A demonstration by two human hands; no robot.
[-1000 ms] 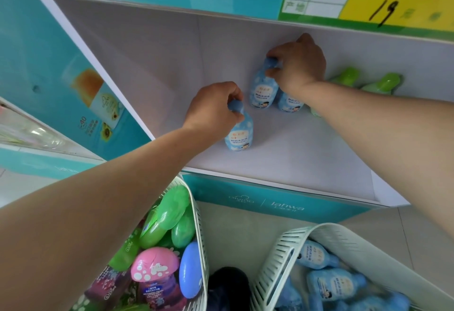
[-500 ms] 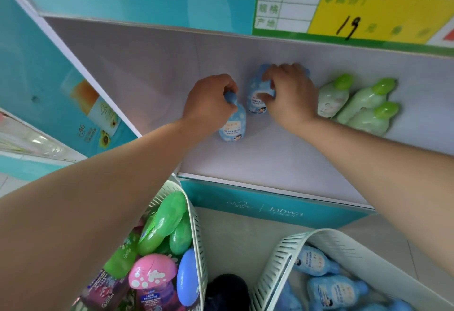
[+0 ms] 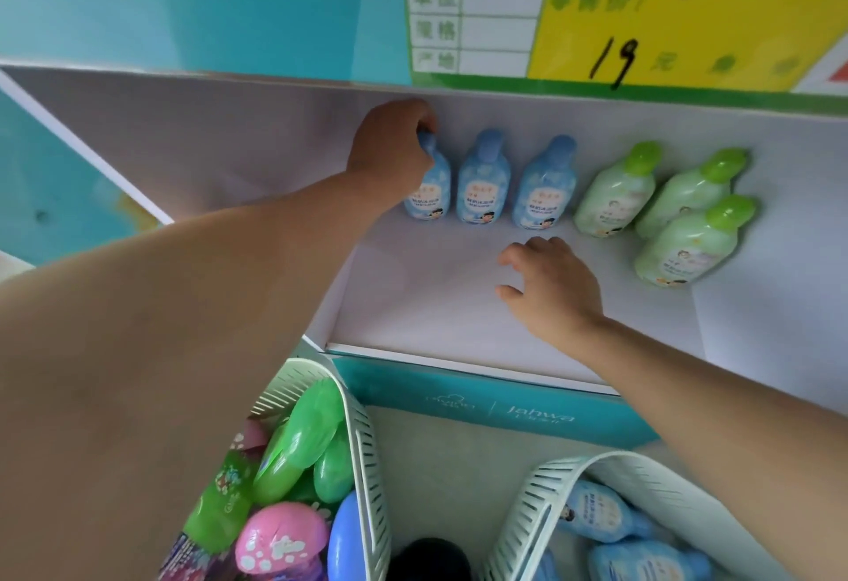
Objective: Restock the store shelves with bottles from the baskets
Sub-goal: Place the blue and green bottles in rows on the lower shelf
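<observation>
- Gripping the cap of the leftmost blue bottle (image 3: 429, 186), left hand (image 3: 390, 154) holds it upright at the shelf (image 3: 436, 296) back, touching its blue neighbour (image 3: 482, 181)
- Right hand (image 3: 550, 287) empty, fingers spread, hovering over bare shelf; nearer the right basket (image 3: 532, 507)
- Basket bottles (image 3: 605, 516) lie flat, below and right
- Front row open; green bottles (image 3: 615, 195) stand right

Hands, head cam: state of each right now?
Left hand: closed around the cap of the leftmost blue bottle on the shelf.
Right hand: open, empty, fingers spread above the shelf.
</observation>
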